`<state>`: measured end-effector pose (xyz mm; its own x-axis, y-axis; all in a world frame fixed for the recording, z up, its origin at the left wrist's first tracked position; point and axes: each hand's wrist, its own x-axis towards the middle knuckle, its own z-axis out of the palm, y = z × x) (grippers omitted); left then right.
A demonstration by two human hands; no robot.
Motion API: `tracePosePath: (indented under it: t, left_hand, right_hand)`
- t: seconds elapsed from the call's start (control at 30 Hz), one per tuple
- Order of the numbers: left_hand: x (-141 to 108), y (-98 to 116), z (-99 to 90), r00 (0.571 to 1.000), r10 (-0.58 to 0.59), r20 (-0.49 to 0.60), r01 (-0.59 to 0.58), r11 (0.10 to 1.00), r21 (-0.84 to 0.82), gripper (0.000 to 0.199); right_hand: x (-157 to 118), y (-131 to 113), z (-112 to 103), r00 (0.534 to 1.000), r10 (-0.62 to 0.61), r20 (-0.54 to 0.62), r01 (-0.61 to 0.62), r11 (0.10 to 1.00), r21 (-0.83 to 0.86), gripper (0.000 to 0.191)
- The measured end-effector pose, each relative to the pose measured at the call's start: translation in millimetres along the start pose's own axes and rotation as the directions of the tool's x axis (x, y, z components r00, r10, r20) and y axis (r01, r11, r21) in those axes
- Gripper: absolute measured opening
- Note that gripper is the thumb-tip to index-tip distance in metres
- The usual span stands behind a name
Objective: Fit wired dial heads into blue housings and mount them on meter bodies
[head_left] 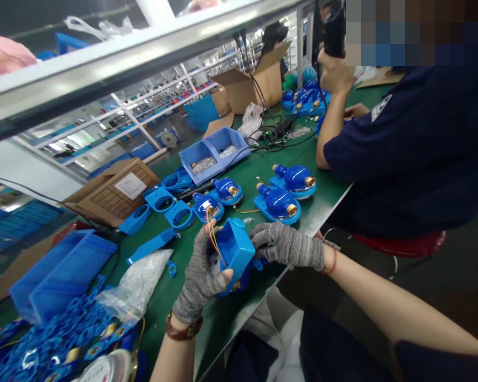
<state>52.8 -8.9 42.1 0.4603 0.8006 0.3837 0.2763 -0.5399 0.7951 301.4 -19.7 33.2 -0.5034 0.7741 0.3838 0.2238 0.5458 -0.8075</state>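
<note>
Head view: a blue plastic box [235, 249] gripped in the air above the green workbench [219, 323], with orange and yellow wires [212, 239] trailing from its near edge. Left hand [199, 270], in a grey fingerless glove, with a wristwatch [184, 329] just below, clamped around the box from the side and underneath. Right hand [287, 245], in a matching glove, with fingertips pressed against the box's other side. Both hands close together, the box between them, probably a steady hold that keeps the wires clear of the bench. Just beyond, blue water meters [279, 204] with brass ends, laid out within easy reach. Nearby, blue rings [177, 215] and a two-part blue tray [201, 172] of small metal parts, likely kept close for quick picking. Beside the left hand, a plastic bag [137, 284]. Far right, a co-worker's hand [334, 71] around a black hanging tool [334, 32].
</note>
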Motion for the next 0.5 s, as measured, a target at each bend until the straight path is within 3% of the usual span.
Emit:
tracePosePath:
  t: [0.2, 0.43, 0.5]
  left_hand:
    - [-1, 0, 1.4, 0.999, 0.041, 0.017, -0.040, 0.999, -0.033, 0.084]
    - [0, 1, 0.5, 1.000, 0.015, 0.021, -0.015, 1.000, -0.009, 0.083]
    - [1, 1, 1.4, 0.999, 0.017, 0.031, -0.017, 1.000, -0.010, 0.083]
  right_hand:
    - [4, 17, -3, 0.999, -0.004, -0.045, 0.006, 0.999, 0.052, 0.012]
    - [7, 13, -9, 0.996, -0.069, 0.052, 0.060, 0.987, 0.150, 0.010]
    - [9, 9, -11, 0.997, -0.066, -0.041, 0.071, 0.986, 0.154, 0.008]
